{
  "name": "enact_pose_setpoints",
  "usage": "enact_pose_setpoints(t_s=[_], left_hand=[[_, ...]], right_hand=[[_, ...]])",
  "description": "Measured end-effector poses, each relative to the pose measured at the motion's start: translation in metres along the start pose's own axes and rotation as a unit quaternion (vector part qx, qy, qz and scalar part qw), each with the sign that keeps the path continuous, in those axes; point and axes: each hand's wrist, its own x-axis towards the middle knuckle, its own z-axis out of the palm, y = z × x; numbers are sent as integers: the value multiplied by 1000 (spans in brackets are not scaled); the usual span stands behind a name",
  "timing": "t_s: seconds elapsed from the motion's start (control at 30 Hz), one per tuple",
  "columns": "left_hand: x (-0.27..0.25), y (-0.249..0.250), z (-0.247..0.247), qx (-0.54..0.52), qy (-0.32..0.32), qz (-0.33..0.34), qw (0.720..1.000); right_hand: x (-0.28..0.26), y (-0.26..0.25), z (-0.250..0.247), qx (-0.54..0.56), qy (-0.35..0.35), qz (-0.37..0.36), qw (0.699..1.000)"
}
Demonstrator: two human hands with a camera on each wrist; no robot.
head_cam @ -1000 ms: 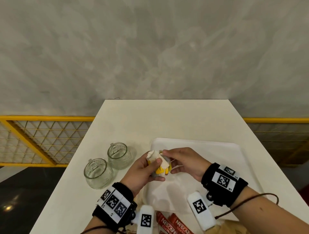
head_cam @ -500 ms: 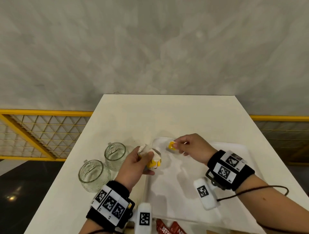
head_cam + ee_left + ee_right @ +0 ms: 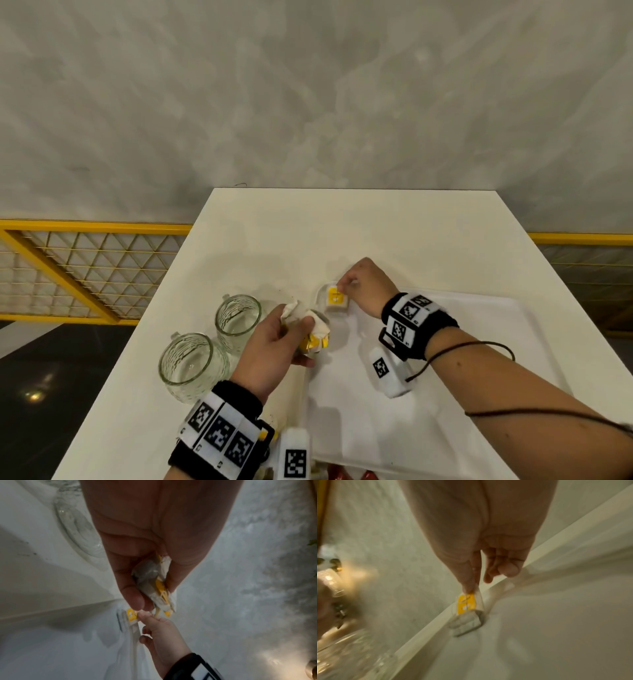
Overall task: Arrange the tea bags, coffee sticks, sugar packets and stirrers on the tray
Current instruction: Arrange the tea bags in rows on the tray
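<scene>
White table (image 3: 376, 226) holds my white tray (image 3: 479, 342). My right hand (image 3: 368, 286) pinches one tea bag (image 3: 335, 297), setting it in the tray's far corner. My left hand (image 3: 274, 346) grips more tea bags (image 3: 317, 334). Nearly everything is left to place, I think.

1. The tray (image 3: 479, 342) is seen as plain white, on a cream-white counter (image 3: 342, 233).
2. A yellow tag with white marks is shown on the pale tea bag (image 3: 335, 298).
3. White paper and yellow tags are seen in the bunch of tea bags (image 3: 313, 334).
4. The two glass jars (image 3: 191, 363) are clear, with ribbed walls.
5. Black wristbands (image 3: 416, 323) are patterned with black-and-white square codes.
6. The railing (image 3: 85, 270) is yellow, with a diamond mesh.
</scene>
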Motion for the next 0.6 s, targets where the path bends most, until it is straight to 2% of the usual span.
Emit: enact_pose_setpoints(t_s=[0.2,0.4,0.6], left_hand=[[1,-8,-3,4,9,-9,1000],[1,-17,-4,-2,18,-25,1000],[3,-15,-2,-64,35,-47,996]], right_hand=[[14,0,4,82,-37,43,995],[19,3,7,77,-34,45,995],[6,-6,-1,42,-9,49,998]])
